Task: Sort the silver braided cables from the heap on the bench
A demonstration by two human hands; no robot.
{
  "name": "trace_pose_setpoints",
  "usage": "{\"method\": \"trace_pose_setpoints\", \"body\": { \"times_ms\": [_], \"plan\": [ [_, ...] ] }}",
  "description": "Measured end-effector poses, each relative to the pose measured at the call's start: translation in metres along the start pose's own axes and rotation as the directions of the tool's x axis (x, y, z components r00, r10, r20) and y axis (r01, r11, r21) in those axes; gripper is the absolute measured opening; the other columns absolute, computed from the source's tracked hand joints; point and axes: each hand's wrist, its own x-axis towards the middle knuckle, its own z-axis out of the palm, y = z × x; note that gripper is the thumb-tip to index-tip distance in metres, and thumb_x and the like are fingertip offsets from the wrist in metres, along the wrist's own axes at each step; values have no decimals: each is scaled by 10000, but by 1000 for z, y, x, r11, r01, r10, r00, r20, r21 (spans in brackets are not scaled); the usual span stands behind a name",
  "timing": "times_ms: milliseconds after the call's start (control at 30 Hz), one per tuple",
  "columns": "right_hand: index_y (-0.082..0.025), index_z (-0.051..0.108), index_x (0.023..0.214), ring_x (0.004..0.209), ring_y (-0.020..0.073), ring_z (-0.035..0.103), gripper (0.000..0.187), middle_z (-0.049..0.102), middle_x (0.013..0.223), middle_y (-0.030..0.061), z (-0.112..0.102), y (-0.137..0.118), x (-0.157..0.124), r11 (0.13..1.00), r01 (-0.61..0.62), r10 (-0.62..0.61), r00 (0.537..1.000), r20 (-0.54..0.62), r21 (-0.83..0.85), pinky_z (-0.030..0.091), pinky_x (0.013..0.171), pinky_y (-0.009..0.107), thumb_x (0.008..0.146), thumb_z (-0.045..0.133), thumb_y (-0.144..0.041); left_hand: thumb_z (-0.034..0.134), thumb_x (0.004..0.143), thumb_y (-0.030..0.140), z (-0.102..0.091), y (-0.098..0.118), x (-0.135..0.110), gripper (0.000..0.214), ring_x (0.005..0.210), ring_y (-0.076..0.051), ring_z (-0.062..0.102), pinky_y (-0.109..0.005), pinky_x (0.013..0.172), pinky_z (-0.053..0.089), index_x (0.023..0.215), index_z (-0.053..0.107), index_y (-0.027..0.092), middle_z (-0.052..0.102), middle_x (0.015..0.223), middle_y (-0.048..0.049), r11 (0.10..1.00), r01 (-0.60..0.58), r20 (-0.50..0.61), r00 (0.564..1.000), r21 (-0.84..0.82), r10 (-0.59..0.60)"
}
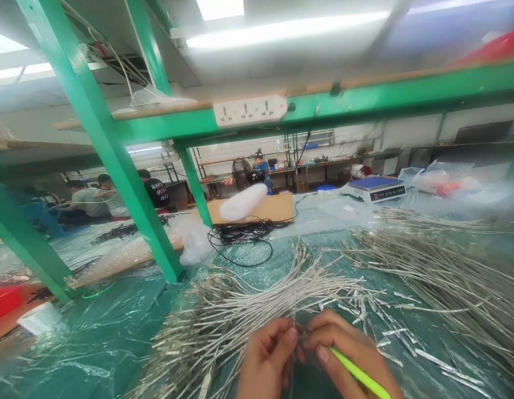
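My left hand (267, 354) and my right hand (344, 349) meet at the bottom centre, fingertips pinched together on a thin silvery wire (294, 321) that rises from between them. My right hand also grips a yellow-green pen-like tool (359, 374) that runs down toward the lower right. A large pile of silvery braided wires (223, 316) lies fanned out on the plastic-covered green table (115, 343) just beyond and left of my hands. A second, longer heap of the same wires (439, 266) stretches across the right side.
Green steel shelf posts (115, 166) slant down onto the table at left. A white power strip (250, 111) hangs on the green crossbeam. A coil of black cable (244, 233), a white foam roll (242, 202) and a blue-topped scale (375, 188) sit further back. People work at far benches on the left.
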Motion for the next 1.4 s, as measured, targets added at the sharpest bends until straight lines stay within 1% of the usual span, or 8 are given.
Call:
{"method": "trace_pose_setpoints", "body": {
  "times_ms": [100, 267, 633, 800, 867, 967, 1100, 1400],
  "plan": [
    [-199, 665, 923, 770, 199, 638, 202, 633, 850, 85, 1, 2, -1, 999, 32, -32, 999, 5, 16, 528, 694, 297, 927, 463, -201, 725, 716, 524, 1, 3, -1, 395, 333, -33, 291, -179, 350, 198, 728, 672, 133, 500, 476, 46, 1000, -4, -16, 1000, -15, 3],
    [-199, 632, 914, 769, 185, 629, 188, 636, 839, 65, -2, 4, -1, 999, 40, -41, 999, 8, 11, 505, 680, 280, 901, 466, -111, 709, 728, 533, -1, 2, 0, 407, 328, -31, 319, -178, 350, 201, 767, 683, 129, 580, 527, 10, 1000, -11, -15, 1000, 1, 11],
    [-187, 622, 939, 825, 193, 631, 182, 605, 882, 74, -2, 7, -3, 999, 7, -9, 999, -45, -40, 509, 718, 288, 917, 456, -117, 686, 763, 519, -1, -2, 1, 394, 320, -26, 315, -176, 340, 196, 798, 663, 127, 620, 555, -10, 1000, -6, 7, 1000, -6, 6],
    [-212, 639, 1008, 833, 185, 634, 236, 610, 910, 72, 4, 7, -3, 998, 62, -63, 998, 27, 19, 515, 734, 281, 892, 471, -91, 728, 714, 535, 4, 3, -2, 418, 329, -20, 304, -169, 349, 184, 685, 637, 128, 504, 481, 50, 999, 6, 9, 1000, -45, -5],
    [-220, 645, 999, 799, 178, 629, 225, 606, 895, 65, 8, 9, -3, 995, 80, -80, 997, -4, 58, 508, 707, 277, 886, 479, -119, 742, 699, 534, 4, 4, -2, 415, 329, -21, 290, -164, 344, 179, 695, 631, 134, 460, 462, 72, 998, 20, -6, 1000, -66, -20],
    [-225, 640, 949, 751, 167, 616, 198, 612, 841, 51, 11, 10, -4, 993, 87, -80, 994, -80, 85, 485, 664, 263, 894, 465, -151, 722, 735, 507, 2, 3, -1, 384, 330, -21, 296, -160, 339, 198, 753, 646, 130, 515, 496, 54, 998, 22, 6, 1000, -64, -21],
    [-227, 627, 896, 729, 166, 609, 199, 624, 794, 41, 7, 8, -2, 994, 83, -75, 992, -106, 73, 472, 648, 257, 900, 449, -137, 712, 745, 506, 1, 1, 0, 388, 319, -18, 304, -164, 336, 193, 778, 664, 122, 582, 528, 20, 998, 9, 12, 1000, -57, -8],
    [-188, 618, 936, 814, 186, 638, 185, 618, 874, 69, -3, 8, -4, 998, 39, -40, 999, -34, -54, 511, 713, 274, 894, 473, -82, 689, 773, 498, 0, -2, -1, 374, 335, -24, 316, -170, 350, 210, 784, 644, 127, 603, 552, 3, 1000, 8, 30, 1000, -24, -7]
  ]
}}
